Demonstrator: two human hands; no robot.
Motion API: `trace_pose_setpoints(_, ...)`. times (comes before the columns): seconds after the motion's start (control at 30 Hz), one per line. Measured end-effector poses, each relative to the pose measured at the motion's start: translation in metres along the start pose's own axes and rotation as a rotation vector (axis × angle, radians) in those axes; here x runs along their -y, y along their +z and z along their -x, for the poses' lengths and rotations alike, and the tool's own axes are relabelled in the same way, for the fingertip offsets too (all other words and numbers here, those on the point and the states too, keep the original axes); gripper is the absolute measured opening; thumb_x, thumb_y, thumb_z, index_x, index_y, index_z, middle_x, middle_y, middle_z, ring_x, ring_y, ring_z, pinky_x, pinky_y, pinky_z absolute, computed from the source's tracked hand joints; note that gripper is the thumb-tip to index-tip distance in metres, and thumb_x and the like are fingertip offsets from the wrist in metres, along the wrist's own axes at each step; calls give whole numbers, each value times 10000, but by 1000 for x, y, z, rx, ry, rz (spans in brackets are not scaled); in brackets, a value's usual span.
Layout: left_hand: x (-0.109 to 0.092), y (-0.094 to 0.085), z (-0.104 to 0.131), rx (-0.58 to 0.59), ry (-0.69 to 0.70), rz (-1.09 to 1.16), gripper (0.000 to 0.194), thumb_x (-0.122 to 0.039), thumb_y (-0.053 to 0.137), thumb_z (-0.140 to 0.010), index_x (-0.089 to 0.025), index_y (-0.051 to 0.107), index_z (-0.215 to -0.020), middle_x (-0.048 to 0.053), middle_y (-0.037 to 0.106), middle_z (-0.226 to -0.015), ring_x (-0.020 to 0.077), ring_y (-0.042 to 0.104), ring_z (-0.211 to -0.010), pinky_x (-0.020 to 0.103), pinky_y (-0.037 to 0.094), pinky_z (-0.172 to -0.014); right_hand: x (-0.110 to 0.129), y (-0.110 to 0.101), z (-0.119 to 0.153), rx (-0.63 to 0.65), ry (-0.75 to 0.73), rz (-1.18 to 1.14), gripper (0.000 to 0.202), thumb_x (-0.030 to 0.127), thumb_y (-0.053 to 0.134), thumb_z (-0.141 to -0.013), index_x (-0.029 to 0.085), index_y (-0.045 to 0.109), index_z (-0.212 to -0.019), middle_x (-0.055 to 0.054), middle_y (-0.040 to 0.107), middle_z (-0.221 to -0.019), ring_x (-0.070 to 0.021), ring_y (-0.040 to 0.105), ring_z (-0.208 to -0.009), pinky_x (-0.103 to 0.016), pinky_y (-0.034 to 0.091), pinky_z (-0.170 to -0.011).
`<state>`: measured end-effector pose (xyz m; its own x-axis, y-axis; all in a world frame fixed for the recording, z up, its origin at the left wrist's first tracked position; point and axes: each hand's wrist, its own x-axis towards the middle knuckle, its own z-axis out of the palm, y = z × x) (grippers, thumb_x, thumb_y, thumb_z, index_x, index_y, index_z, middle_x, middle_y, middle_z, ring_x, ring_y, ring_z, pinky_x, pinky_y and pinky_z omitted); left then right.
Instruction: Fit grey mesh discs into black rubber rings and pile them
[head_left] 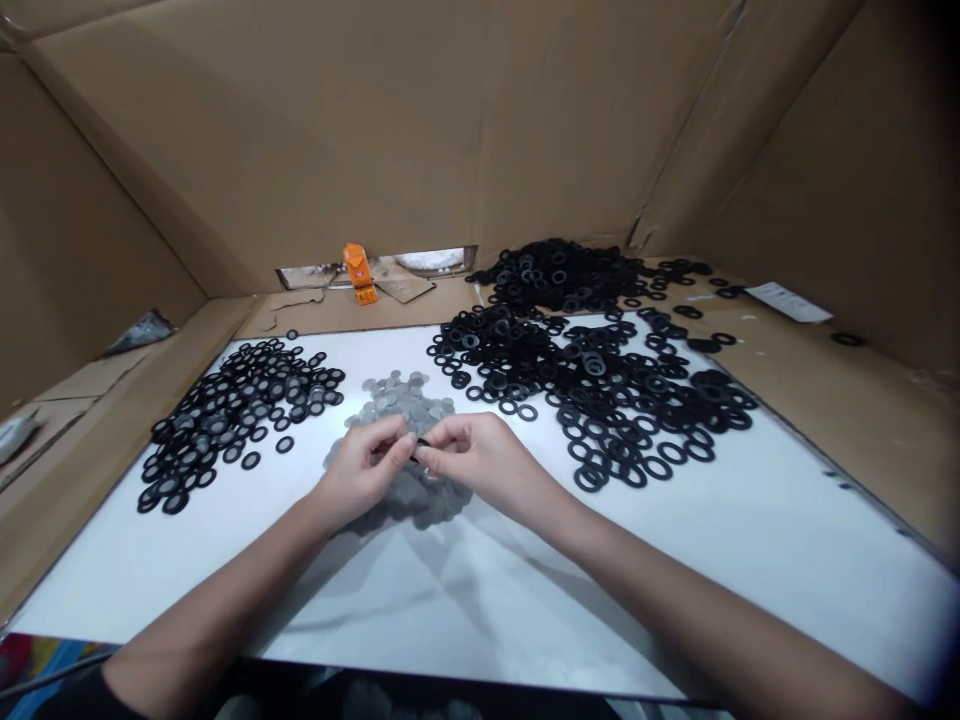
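Observation:
My left hand (361, 468) and my right hand (484, 458) meet at the middle of the white board, fingertips almost touching. Between them they pinch a small black ring (421, 442), seen edge-on and mostly covered by the fingers. Whether a disc sits inside it is hidden. Under the hands spreads a pile of thin grey discs (405, 398). To the left lies a heap of black rings with grey discs in their centres (232, 405). On the right, a large heap of open black rings (622, 400) covers the board's far side.
Cardboard walls (465, 130) enclose the white board (540, 590). Another mound of black rings (559, 275) rests on the cardboard behind it. An orange box (358, 274) stands near a slot at the back. A white paper (789, 302) lies at right, a silvery packet (141, 332) at left.

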<state>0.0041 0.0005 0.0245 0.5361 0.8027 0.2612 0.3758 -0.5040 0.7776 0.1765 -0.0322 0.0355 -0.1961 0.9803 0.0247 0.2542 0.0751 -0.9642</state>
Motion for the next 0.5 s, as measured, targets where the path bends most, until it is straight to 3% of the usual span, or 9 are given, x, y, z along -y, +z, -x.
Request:
trace_pose_setpoints(0.07, -1, -5, -2, 53, 2, -28, 292, -350, 454, -900, -181, 455, -661, -28, 425, -581, 125, 408, -558, 245, 306, -524, 2, -3, 0, -38, -55, 105, 158, 249, 616, -736, 154, 661, -618, 3, 589, -566, -125, 498, -542, -227, 319, -485)
trace_pose_setpoints(0.17, -4, -4, -2, -26, 21, -19, 266, -321, 477, -893, -180, 465, -668, -29, 433, -580, 117, 407, -548, 241, 307, -516, 6, 0, 2, -93, -86, 73, 124, 239, 627, -729, 162, 671, -642, -5, 629, -620, -140, 540, -597, -230, 361, -528)
trace_pose_setpoints(0.37, -8, 21, 9, -322, -79, 460, 288, -372, 467, -919, -209, 379, -698, -81, 366, -457, 83, 318, -394, 217, 258, -404, 8, 16, 2, -87, 56, -466, 180, 324, 693, -720, 156, 672, -782, -22, 672, -765, -145, 608, -694, -243, 454, -639)
trace_pose_setpoints(0.43, -8, 25, 11, -321, -83, 494, 279, -378, 458, -925, -211, 387, -714, -79, 385, -471, 83, 326, -398, 217, 268, -406, 8, 17, 3, -67, 75, -540, 205, 352, 675, -749, 152, 678, -794, -24, 673, -765, -142, 613, -705, -250, 465, -667)
trace_pose_setpoints(0.5, -7, 23, 11, -244, -78, 459, 293, -392, 430, -935, -209, 397, -709, -66, 407, -496, 90, 348, -417, 223, 288, -417, 8, 16, 4, -40, 45, -511, 221, 365, 641, -785, 149, 682, -772, -30, 676, -737, -151, 619, -705, -260, 472, -676)
